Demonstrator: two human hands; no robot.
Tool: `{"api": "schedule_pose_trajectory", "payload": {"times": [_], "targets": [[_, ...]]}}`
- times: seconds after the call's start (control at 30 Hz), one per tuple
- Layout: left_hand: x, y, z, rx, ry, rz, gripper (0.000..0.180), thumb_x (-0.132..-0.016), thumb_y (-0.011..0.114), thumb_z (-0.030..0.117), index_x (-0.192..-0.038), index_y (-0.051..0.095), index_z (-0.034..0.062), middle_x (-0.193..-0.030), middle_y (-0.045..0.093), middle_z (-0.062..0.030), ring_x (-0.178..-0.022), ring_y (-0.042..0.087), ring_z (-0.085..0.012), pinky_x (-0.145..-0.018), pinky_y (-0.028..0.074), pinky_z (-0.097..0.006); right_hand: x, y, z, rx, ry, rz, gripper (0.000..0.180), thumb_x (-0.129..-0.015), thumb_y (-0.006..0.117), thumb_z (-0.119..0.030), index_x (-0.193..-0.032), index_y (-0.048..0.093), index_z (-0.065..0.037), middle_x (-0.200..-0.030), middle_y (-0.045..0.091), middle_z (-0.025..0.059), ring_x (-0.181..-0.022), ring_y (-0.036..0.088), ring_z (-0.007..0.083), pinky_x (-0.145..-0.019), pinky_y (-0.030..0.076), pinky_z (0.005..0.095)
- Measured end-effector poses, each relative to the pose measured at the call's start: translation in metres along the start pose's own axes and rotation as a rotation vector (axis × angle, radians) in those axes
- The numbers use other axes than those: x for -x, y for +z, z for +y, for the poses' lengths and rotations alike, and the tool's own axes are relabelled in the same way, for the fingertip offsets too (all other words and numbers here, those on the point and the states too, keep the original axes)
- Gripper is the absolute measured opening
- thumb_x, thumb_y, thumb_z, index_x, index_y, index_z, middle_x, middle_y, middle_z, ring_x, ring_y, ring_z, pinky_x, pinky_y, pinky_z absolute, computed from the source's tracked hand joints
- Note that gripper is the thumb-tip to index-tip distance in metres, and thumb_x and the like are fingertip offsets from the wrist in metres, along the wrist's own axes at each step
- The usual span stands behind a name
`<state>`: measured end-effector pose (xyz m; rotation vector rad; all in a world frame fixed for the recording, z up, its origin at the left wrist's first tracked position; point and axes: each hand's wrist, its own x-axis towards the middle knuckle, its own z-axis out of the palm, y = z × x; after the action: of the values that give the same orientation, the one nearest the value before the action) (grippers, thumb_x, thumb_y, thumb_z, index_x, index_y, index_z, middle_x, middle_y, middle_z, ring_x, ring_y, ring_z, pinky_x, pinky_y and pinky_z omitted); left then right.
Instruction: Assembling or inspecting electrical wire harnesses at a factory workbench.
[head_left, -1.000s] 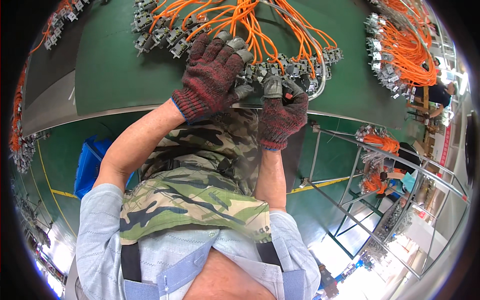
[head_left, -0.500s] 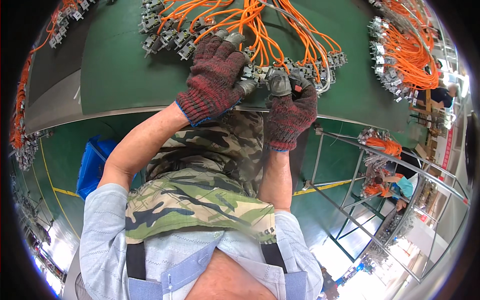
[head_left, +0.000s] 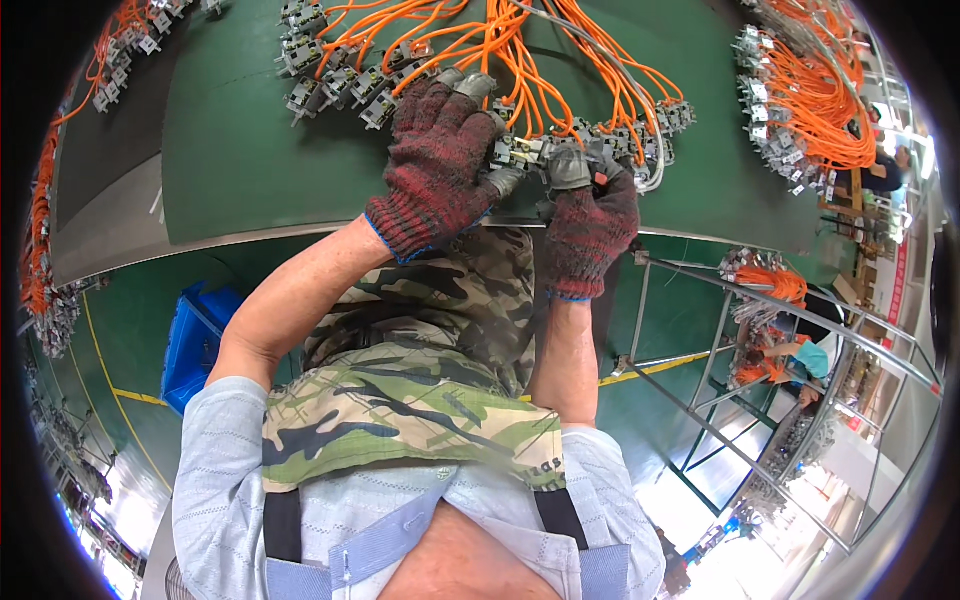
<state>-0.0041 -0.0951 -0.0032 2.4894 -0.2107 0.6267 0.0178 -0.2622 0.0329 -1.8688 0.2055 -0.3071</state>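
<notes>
A bundle of orange cables [head_left: 500,45] fans out on the green-topped table, each ending in a grey metal connector. My left hand [head_left: 435,165], in a dark red knitted glove with grey fingertips, is curled with thumb and fingers round one connector [head_left: 520,153] near the table's front edge. My right hand [head_left: 592,215], gloved alike, presses against that connector's right side. Its fingers are closed on a small dark thing with a red spot [head_left: 601,180], mostly hidden. More connectors [head_left: 340,88] lie left of my left hand, and others [head_left: 655,145] beyond my right.
Another orange cable bundle [head_left: 815,110] lies at the table's right end, and more hang at the far left. A blue bin [head_left: 190,345] stands on the floor at left. A metal frame rack [head_left: 720,390] is at right, with a person [head_left: 805,365] beyond it.
Both hands have shifted very slightly right and down in the picture, still round the same connector. My grip looks the same.
</notes>
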Motion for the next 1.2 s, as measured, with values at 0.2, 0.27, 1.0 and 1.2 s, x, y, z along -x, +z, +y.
{"api": "schedule_pose_trajectory", "payload": {"times": [0.2,0.27,1.0,1.2], "targets": [[-0.004,-0.001,0.0,-0.07,0.01,-0.015,0.056,-0.073,0.084,0.039,-0.116,0.069,0.0064,-0.147,0.056,-0.0204,-0.141,0.045,-0.044,-0.121,0.029,-0.062,0.0,-0.001,0.004,0.075,0.012,-0.023,0.028,-0.089,0.085,-0.02,-0.102,0.071,0.0,-0.091,0.072,0.0044,-0.079,0.064,0.0107,-0.07,0.056,0.0291],[-0.007,-0.004,0.003,-0.103,0.035,-0.013,0.056,-0.073,0.084,0.039,-0.115,0.069,0.0061,-0.146,0.056,-0.0205,-0.141,0.045,-0.0438,-0.121,0.029,-0.062,-0.003,-0.006,0.012,0.094,-0.153,-0.04,0.028,-0.09,0.084,-0.017,-0.107,0.07,-0.001,-0.093,0.072,0.0052,-0.078,0.066,0.011,-0.065,0.056,0.0275],[-0.043,0.02,0.016,-0.033,0.164,-0.158,0.04,-0.077,0.077,0.039,-0.098,0.074,0.0052,-0.12,0.068,-0.0152,-0.122,0.057,-0.0375,-0.103,0.048,-0.047,-0.011,-0.017,-0.036,-0.837,0.026,-0.105,0.03,-0.093,0.08,-0.015,-0.117,0.064,-0.005,-0.102,0.071,0.0071,-0.084,0.069,0.0163,-0.069,0.061,0.0333],[-0.036,-0.015,-0.02,-0.067,0.166,-0.067,0.049,-0.084,0.073,0.031,-0.129,0.066,0.0112,-0.143,0.06,-0.0153,-0.138,0.05,-0.0407,-0.12,0.036,-0.054,0.011,0.006,0.022,-0.386,-0.169,-0.113,0.029,-0.092,0.081,-0.008,-0.116,0.067,-0.001,-0.108,0.071,0.0038,-0.088,0.062,0.0093,-0.078,0.056,0.0272]]}}
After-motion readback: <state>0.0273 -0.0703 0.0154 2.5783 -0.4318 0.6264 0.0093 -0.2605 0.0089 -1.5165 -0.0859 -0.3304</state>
